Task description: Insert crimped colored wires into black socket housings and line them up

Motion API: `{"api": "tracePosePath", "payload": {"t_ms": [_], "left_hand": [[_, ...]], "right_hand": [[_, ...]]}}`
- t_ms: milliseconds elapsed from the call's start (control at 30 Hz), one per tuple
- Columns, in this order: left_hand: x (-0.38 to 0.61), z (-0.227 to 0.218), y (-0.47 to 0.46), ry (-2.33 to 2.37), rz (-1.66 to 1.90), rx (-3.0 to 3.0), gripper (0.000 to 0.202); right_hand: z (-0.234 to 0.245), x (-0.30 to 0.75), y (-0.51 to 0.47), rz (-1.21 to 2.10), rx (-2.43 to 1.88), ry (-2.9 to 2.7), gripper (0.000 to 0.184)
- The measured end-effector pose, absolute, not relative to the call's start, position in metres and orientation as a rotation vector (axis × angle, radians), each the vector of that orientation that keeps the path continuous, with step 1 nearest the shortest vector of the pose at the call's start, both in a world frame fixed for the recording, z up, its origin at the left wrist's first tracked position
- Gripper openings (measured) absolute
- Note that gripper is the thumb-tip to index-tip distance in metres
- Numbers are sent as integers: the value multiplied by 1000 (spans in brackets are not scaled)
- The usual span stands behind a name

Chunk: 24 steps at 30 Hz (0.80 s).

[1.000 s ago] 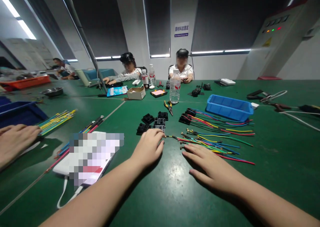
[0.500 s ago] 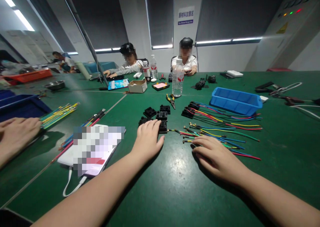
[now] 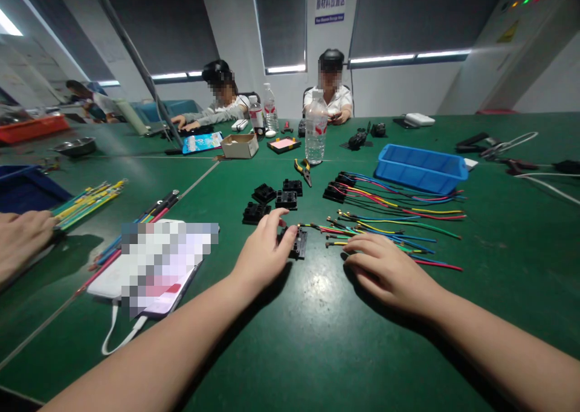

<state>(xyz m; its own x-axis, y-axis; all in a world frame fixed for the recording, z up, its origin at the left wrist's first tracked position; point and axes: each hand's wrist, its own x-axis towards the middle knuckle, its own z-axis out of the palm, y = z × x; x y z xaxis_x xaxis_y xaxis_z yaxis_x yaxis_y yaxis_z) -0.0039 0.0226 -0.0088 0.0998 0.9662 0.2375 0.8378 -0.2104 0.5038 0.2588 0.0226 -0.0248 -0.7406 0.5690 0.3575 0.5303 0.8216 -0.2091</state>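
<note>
My left hand (image 3: 260, 252) has thumb and fingers closed on a black plastic connector block (image 3: 299, 244), partly hidden behind the thumb. Beyond that hand several similar black blocks (image 3: 286, 200) form a loose group. My right hand (image 3: 383, 268) rests low over the left part of a spread of colored wires (image 3: 408, 238) with metal terminals, its fingers loosely stretched out. The fingertips are near the wire ends, and nothing shows gripped in them. Behind these wires lie two black blocks (image 3: 334, 191) with red, yellow and blue wires plugged in.
Yellow-handled pliers (image 3: 303, 172) lie before a water bottle (image 3: 316, 131). A blue bin (image 3: 421, 169) stands back right. To the left are a phone (image 3: 181, 273) with a white cable, wire bundles (image 3: 95, 200) and another person's hand (image 3: 25, 243). Two people sit across the table.
My left hand has drawn one black block toward me, away from the group. My right hand stays over the wires. The whole view has shifted slightly.
</note>
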Motion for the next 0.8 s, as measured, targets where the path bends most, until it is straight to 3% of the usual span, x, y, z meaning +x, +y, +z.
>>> {"api": "tracePosePath", "payload": {"t_ms": [467,667,800], "left_hand": [[-4,-17,26,1687,653,2197,59],[0,-13,24,1660,640,2185,52],[2,-11,19,1353,665,2078,52]], "right_hand": [[-21,257,22,194,-834,-2570,16],[-22,258,23,209,-822,-2573,15],[-22,259,23,186,-811,-2555,15]]}}
